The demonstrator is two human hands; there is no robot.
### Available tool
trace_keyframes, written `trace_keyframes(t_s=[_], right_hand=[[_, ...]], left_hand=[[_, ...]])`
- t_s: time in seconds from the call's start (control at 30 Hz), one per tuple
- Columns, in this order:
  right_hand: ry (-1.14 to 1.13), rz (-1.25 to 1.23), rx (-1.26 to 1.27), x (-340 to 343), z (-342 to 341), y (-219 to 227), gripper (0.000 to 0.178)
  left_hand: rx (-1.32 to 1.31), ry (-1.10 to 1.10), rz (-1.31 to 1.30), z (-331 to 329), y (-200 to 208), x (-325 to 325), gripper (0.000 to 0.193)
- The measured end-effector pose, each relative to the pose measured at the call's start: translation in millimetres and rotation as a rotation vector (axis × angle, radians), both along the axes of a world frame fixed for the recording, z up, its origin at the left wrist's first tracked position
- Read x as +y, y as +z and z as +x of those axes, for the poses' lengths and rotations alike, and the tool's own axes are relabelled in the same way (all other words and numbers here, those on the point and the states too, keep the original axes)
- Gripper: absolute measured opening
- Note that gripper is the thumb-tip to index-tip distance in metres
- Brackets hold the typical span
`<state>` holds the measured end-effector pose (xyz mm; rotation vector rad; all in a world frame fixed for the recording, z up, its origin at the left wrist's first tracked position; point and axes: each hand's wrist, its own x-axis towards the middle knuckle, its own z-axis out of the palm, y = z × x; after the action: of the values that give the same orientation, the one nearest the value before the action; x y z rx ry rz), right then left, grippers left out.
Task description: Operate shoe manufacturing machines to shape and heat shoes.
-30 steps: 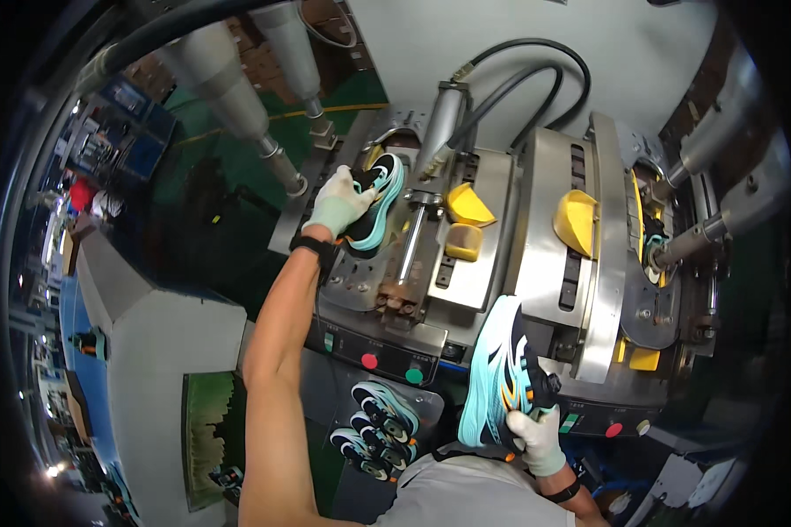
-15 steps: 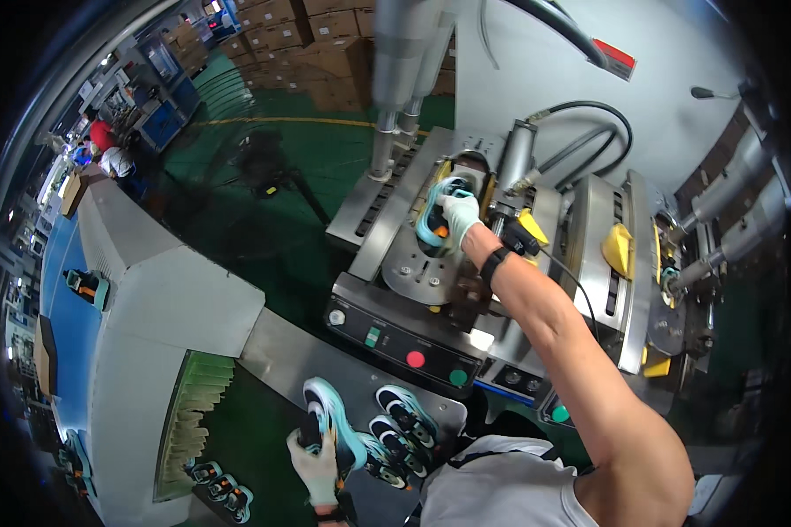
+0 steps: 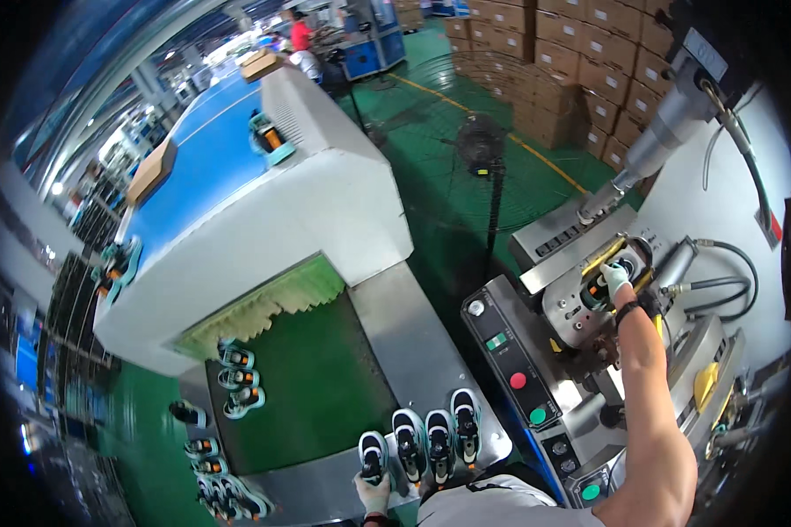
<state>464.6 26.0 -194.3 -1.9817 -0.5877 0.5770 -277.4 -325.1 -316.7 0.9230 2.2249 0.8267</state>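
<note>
My gloved left hand (image 3: 373, 494) grips the heel end of a black, white and teal sneaker (image 3: 373, 455), standing upright at the metal table's near edge. Just right of it stands a row of similar sneakers (image 3: 440, 443). To the right, my gloved right hand (image 3: 617, 277) reaches into the pressing machine (image 3: 561, 307), its fingers closed around the upper part of another sneaker (image 3: 598, 292). That sneaker lies in the machine's bed, and my hand partly covers it.
A green conveyor (image 3: 308, 386) runs from a white tunnel housing (image 3: 325, 206), carrying several sneakers (image 3: 239, 378). More sneakers (image 3: 224, 492) stand at the lower left. A control panel (image 3: 505, 351) fronts the machine. Beyond are a standing fan (image 3: 481, 145) and stacked cartons (image 3: 580, 61); people work far off.
My view has swung left. The sneaker in my left hand has gone from tilted above the table to upright beside the row. My right hand stays at the sneaker in the machine.
</note>
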Motion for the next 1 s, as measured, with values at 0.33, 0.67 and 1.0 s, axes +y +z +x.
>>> trace_keyframes(t_s=[0.33, 0.67, 1.0], right_hand=[[0.664, -0.238, -0.853, -253, -326, -10, 0.084], [0.992, -0.081, -0.264, -261, -506, 36, 0.090], [0.445, -0.183, 0.230, -278, -612, -106, 0.075]], left_hand=[[0.043, -0.217, 0.134, 9, 14, 17, 0.058], [-0.518, -0.343, -0.218, -82, 22, 39, 0.052], [-0.428, -0.305, -0.207, -159, 65, 60, 0.049]])
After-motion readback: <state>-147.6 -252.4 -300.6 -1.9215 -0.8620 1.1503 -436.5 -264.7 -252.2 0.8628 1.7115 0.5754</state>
